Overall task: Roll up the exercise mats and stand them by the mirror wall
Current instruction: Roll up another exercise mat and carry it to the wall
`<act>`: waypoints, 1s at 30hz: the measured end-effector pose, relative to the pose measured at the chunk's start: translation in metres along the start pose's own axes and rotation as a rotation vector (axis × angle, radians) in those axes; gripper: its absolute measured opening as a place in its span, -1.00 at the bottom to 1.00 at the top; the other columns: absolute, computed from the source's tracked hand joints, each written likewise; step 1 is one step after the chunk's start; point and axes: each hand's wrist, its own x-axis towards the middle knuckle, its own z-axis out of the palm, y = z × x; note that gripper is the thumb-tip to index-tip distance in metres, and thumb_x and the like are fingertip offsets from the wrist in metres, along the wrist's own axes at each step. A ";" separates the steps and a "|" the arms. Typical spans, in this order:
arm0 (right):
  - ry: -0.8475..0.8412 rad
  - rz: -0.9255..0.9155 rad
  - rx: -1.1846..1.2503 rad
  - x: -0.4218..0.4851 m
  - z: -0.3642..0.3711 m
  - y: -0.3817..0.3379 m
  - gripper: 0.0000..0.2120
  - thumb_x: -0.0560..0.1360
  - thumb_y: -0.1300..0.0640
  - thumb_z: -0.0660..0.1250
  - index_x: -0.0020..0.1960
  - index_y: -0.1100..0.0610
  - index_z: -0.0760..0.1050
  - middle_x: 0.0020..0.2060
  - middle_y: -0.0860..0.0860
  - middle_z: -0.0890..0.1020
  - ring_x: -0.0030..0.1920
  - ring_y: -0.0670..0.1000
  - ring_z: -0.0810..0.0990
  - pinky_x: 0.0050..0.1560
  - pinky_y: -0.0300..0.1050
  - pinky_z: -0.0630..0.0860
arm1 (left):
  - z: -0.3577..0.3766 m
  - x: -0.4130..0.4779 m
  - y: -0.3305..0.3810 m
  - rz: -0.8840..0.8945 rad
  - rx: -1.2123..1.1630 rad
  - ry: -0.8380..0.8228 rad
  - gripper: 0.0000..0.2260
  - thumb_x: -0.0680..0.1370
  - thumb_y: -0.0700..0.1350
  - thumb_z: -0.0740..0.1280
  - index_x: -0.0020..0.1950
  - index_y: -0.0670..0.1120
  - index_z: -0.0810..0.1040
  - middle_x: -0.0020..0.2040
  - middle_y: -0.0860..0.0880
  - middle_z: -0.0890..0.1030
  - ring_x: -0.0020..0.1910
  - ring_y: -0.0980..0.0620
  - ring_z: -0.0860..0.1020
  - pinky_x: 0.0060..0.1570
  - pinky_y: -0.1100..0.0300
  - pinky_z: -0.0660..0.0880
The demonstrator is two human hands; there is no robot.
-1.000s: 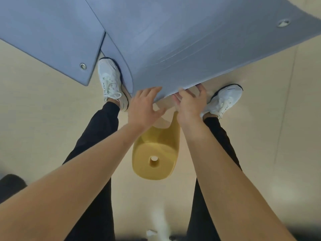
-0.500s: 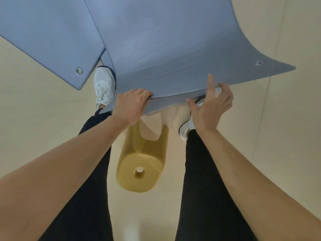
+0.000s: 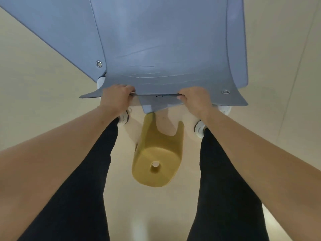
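Left hand (image 3: 116, 98) and right hand (image 3: 194, 99) pinch the blue mat (image 3: 161, 53) by its near edge

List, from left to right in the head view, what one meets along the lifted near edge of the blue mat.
Along the near edge of the blue mat: left hand gripping it → right hand gripping it → metal eyelet.

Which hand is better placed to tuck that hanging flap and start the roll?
Right hand, probably: it grips the blue mat's edge right where the flap hangs; the left hand grips the edge just short of the flap.
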 end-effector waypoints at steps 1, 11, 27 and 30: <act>-0.025 0.016 0.008 0.005 0.009 -0.008 -0.74 0.70 0.09 0.22 0.18 0.17 0.65 0.01 0.13 0.71 0.03 0.19 0.62 -0.04 0.00 0.47 | 0.008 -0.004 -0.002 0.050 -0.031 -0.030 -0.81 0.67 -0.03 0.27 0.24 0.01 0.59 0.13 -0.04 0.66 0.13 -0.17 0.58 -0.13 0.04 0.43; 0.149 0.208 0.169 0.001 0.040 -0.053 -0.73 0.68 0.03 0.26 0.24 0.11 0.64 0.07 0.08 0.71 0.12 0.15 0.62 0.08 0.00 0.48 | 0.018 -0.004 -0.024 0.141 -0.276 0.051 -0.72 0.72 0.06 0.15 0.24 0.00 0.60 0.09 -0.01 0.70 0.05 -0.14 0.63 -0.11 0.01 0.50; 0.322 0.009 -0.372 0.196 0.032 0.045 -0.65 0.69 -0.16 0.15 0.12 0.04 0.58 -0.07 0.08 0.69 0.01 0.18 0.58 0.12 0.07 0.26 | 0.127 0.126 -0.005 0.250 0.278 0.343 -0.05 0.43 0.35 0.40 0.66 -0.06 0.11 0.66 -0.17 0.13 0.63 -0.34 0.03 0.58 -0.29 -0.02; 0.361 0.014 -0.449 0.210 0.024 0.040 -0.66 0.70 -0.15 0.12 0.19 0.03 0.56 0.00 0.06 0.67 0.10 0.17 0.53 0.16 0.11 0.25 | 0.120 0.149 -0.016 0.228 0.287 0.322 0.19 0.26 0.52 0.41 0.68 -0.03 -0.02 0.67 -0.23 0.04 0.62 -0.36 0.01 0.59 -0.26 -0.02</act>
